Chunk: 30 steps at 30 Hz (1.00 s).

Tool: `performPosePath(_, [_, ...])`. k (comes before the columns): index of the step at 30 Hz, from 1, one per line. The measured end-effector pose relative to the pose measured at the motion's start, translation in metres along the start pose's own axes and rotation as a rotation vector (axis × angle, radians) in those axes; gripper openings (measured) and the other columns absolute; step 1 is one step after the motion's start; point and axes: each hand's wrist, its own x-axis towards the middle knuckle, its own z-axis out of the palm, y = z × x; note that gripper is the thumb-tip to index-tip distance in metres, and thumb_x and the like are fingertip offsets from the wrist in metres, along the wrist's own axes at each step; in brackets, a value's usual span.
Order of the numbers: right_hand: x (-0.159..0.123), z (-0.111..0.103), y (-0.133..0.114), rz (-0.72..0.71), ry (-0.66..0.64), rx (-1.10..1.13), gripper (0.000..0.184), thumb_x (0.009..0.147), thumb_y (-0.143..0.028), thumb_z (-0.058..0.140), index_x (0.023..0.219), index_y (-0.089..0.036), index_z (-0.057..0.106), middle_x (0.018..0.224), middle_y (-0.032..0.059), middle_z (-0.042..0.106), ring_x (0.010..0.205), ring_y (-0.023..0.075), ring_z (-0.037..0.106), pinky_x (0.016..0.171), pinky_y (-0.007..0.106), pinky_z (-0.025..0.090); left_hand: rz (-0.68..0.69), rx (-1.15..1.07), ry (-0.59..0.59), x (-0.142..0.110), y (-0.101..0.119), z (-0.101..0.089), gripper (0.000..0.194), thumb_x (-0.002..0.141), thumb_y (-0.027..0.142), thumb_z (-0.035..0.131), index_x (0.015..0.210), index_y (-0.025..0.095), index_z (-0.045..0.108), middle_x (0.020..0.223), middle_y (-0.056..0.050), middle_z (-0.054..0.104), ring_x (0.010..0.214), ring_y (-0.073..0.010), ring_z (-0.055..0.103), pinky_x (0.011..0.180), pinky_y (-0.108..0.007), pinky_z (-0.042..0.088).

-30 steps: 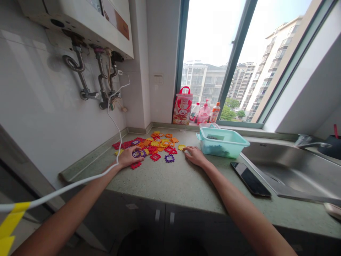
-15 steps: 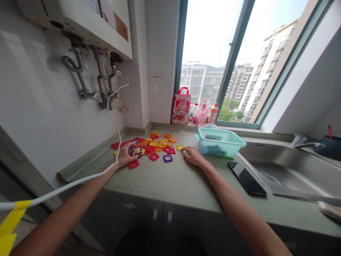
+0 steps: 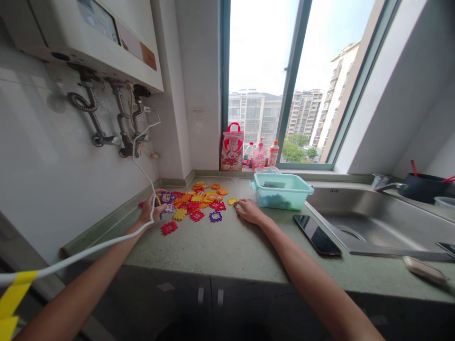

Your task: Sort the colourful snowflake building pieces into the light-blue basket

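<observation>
My left hand [image 3: 148,213] is closed around a few purple flat toothed plastic pieces [image 3: 166,198] at the left end of a loose pile. The white cable crosses in front of it and hides some of the fingers. A yellow piece [image 3: 180,215] and a red piece [image 3: 169,228] lie just right of that hand. My right hand [image 3: 250,211] rests palm down on the counter, fingers loosely bent and apart. Its fingertips are at the edge of another yellow piece [image 3: 232,201]; whether they touch it I cannot tell. A purple piece [image 3: 215,216] lies between the hands.
Red, orange and yellow pieces [image 3: 199,198] spread over the counter [image 3: 199,248]. A turquoise plastic box [image 3: 284,192] stands beyond my right hand. A phone [image 3: 317,235] lies by the steel sink [image 3: 348,213]. The white cable [image 3: 106,239] runs over my left forearm.
My left hand has drawn back leftward from the pile with the purple pieces. A yellow piece now shows uncovered beside it. My right hand stays by its yellow piece; the view has turned slightly right.
</observation>
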Motion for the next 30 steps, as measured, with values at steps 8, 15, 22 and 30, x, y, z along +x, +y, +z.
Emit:
performPosePath(8, [-0.005,-0.017,-0.023,-0.257,0.260,0.185,0.056,0.094,-0.020,0.064,0.150,-0.026,0.055,0.141,0.0116,0.065,0.121,0.0250,0.067,0.109,0.043,0.051,0.103,-0.201,-0.314,0.018,0.066,0.119,0.054,0.060,0.019,0.066,0.114,0.021,0.063,0.089,0.001,0.067,0.076,-0.0161,0.063,0.067,-0.026,0.052])
performPosePath(15, [-0.013,-0.026,-0.073,-0.428,0.354,0.186,0.058,0.094,-0.035,0.074,0.148,-0.029,0.055,0.154,0.0118,0.055,0.131,0.0274,0.062,0.109,0.043,0.054,0.199,-0.308,-0.401,-0.006,0.062,0.156,0.053,0.065,0.017,0.070,0.118,0.021,0.060,0.092,0.001,0.065,0.075,-0.0132,0.061,0.068,-0.023,0.050])
performPosePath(22, [-0.009,-0.018,-0.080,-0.397,0.379,0.136,0.026,0.097,-0.034,0.074,0.121,-0.026,0.070,0.114,0.0069,0.078,0.104,0.0237,0.072,0.095,0.037,0.057,0.214,-0.425,-0.564,-0.015,0.058,0.165,0.055,0.075,0.025,0.081,0.125,0.020,0.060,0.099,-0.003,0.066,0.075,-0.0131,0.063,0.067,-0.023,0.051])
performPosePath(30, [-0.012,-0.018,-0.079,-0.441,0.468,0.331,0.028,0.095,-0.031,0.075,0.122,-0.026,0.070,0.114,0.0054,0.078,0.102,0.0211,0.074,0.095,0.035,0.058,0.018,-0.512,-0.345,-0.010,0.054,0.167,0.050,0.070,0.026,0.082,0.115,0.020,0.062,0.084,0.003,0.060,0.070,-0.0119,0.059,0.067,-0.024,0.050])
